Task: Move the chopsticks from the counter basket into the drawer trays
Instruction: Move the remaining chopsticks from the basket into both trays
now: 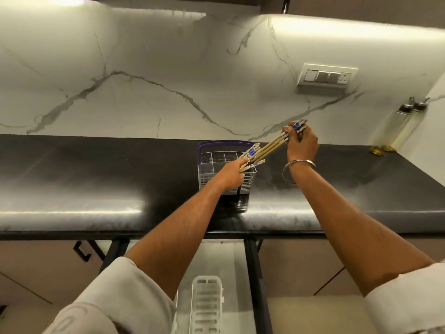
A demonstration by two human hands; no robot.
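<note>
A grey slatted basket [212, 162] with a purple rim stands on the black counter [96, 169]. My left hand [232, 175] hovers over the basket's front right part, shut on a bunch of bamboo chopsticks [251, 154] with blue-and-white patterned ends. My right hand [302, 144], a metal bangle on its wrist, pinches the patterned top ends of several more chopsticks [272, 144], whose lower ends reach down to my left hand. Below the counter edge an open drawer holds a white slotted tray [207, 307].
Two oil bottles [395, 126] stand at the back right against the marble wall. A switch plate [325, 75] is mounted on the wall above them. Closed cabinet fronts flank the open drawer, and a black handle [83, 253] sits on the left one.
</note>
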